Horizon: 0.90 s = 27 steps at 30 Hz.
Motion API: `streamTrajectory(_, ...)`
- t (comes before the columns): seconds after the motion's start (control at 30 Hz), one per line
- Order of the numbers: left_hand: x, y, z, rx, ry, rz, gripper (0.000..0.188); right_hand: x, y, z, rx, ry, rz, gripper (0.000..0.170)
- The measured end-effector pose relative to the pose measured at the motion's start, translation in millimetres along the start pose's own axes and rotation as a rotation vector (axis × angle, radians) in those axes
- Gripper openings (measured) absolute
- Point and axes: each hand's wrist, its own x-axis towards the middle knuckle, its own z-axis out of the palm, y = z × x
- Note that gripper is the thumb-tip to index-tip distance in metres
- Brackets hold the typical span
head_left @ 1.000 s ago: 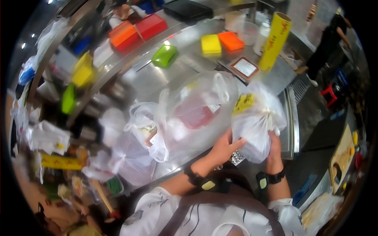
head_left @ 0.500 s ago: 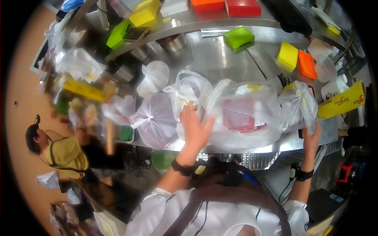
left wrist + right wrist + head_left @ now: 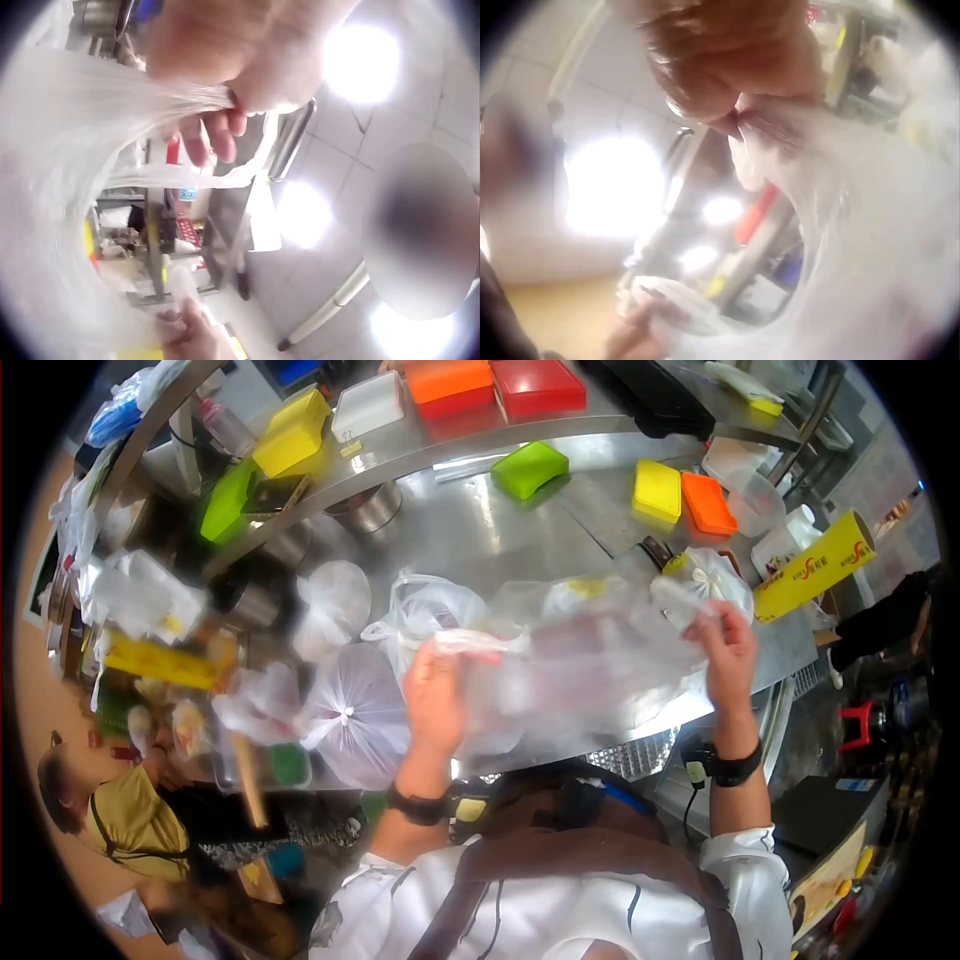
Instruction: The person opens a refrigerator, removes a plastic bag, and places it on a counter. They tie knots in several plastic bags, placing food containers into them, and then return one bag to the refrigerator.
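Both hands are taking up the large clear bag (image 3: 570,685) at a steel counter (image 3: 465,525), having been cupping the tied white bag (image 3: 708,570) a second earlier; that smaller bag is now standing alone near the surface's right end, just beyond the right hand (image 3: 732,655). The left hand (image 3: 436,700) is gripping bunched plastic at one side of the clear bag's top, its fingers curling round the gathered film in the left wrist view. The right hand is pinching the opposite side between thumb and fingers, and the bag's mouth is stretching between the two. The clear bag is spanning the front edge of the surface, a reddish shape blurring inside it; whether its bottom is resting on the steel is not showing. The work is apparently turning from the tied bag to the clear one, with the two-sided hold likely keeping its load level. Along the front edge to the left, a mauve-tinted knotted bag (image 3: 355,705) and a white handled bag (image 3: 430,600) are sitting untouched.
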Motion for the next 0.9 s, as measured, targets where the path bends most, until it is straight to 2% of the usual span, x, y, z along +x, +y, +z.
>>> streamTrajectory(0.03, 1.8, 13.8, 3.0, -0.229, -0.100, 0.087, 0.019, 2.7, -30.8, 9.9, 0.148, -0.039, -0.151, 0.014)
streamTrajectory(0.07, 6.8, 19.4, 5.4, -0.235, -0.106, 0.083, 0.019, 2.8, -63.7, 21.7, 0.169, -0.054, -0.205, 0.013)
streamTrajectory(0.13, 19.8, 29.6, 12.2, -0.468, -0.494, 0.174, 0.027, -1.4, -105.6, 49.5, 0.184, -0.069, -0.266, 0.012)
streamTrajectory(0.17, 20.1, 39.2, 24.9, -0.474, -0.498, 0.181, 0.027, -3.9, -119.2, 63.2, 0.119, -0.140, -0.314, 0.013)
streamTrajectory(0.23, 20.1, 56.8, 56.1, 0.151, -0.347, -0.190, 0.036, -5.4, -124.4, 78.5, -0.042, -0.324, -0.481, 0.018)
streamTrajectory(0.27, 16.9, 47.8, 54.4, 0.149, -0.373, -0.179, 0.036, -5.4, -117.4, 82.0, -0.145, -0.430, -0.592, 0.022)
streamTrajectory(0.33, -1.3, 14.2, 46.9, 0.183, -0.610, 0.140, 0.051, -25.2, -115.0, 88.4, -0.269, -0.527, -0.717, 0.028)
streamTrajectory(0.4, -16.8, 16.8, 46.2, 0.264, -0.728, 0.255, 0.044, -46.2, -111.3, 98.6, -0.203, -0.571, -0.762, 0.015)
streamTrajectory(0.47, -21.0, 25.3, 44.6, 0.335, -0.767, 0.261, 0.043, -56.1, -115.5, 111.0, -0.080, -0.634, -0.841, 0.013)
streamTrajectory(0.5, -20.3, 32.5, 42.9, 0.419, -0.763, 0.283, 0.042, -58.3, -127.0, 110.5, -0.163, -0.649, -0.920, 0.013)
streamTrajectory(0.53, -17.4, 41.2, 40.5, 0.505, -0.754, 0.312, 0.041, -57.9, -128.9, 111.5, -0.180, -0.620, -0.918, 0.013)
streamTrajectory(0.6, -7.9, 60.4, 33.6, 0.685, -0.720, 0.383, 0.041, -51.9, -135.9, 110.3, -0.109, -0.354, -1.002, 0.014)
streamTrajectory(0.63, -1.9, 70.0, 29.5, 0.776, -0.697, 0.421, 0.041, -50.1, -151.7, 91.5, 0.053, -0.193, -0.521, 0.014)
streamTrajectory(0.67, 5.1, 79.6, 24.0, 0.884, -0.662, 0.458, 0.019, -46.0, -153.4, 77.9, 0.053, -0.174, -0.530, 0.014)
streamTrajectory(0.73, 18.4, 67.1, 11.4, 0.611, -0.520, 0.459, 0.018, -41.4, -154.4, 59.3, 0.715, -0.269, -0.107, 0.016)
streamTrajectory(0.77, 20.7, 61.2, 6.2, 0.617, -0.533, 0.460, 0.018, -46.4, -156.9, 65.8, 0.542, -0.218, -0.084, 0.016)
streamTrajectory(0.83, 21.3, 52.8, 1.6, -0.129, -0.574, 0.055, 0.019, -55.2, -139.6, 93.6, 0.344, -0.296, -0.362, 0.014)
streamTrajectory(0.87, 13.9, 52.1, 10.0, -0.126, -0.584, 0.047, 0.019, -61.4, -133.9, 108.1, 0.233, -0.314, -0.462, 0.011)
streamTrajectory(0.9, 1.7, 52.9, 24.7, 0.444, -0.496, 0.182, 0.022, -64.1, -131.6, 118.9, 0.118, -0.333, -0.561, 0.009)
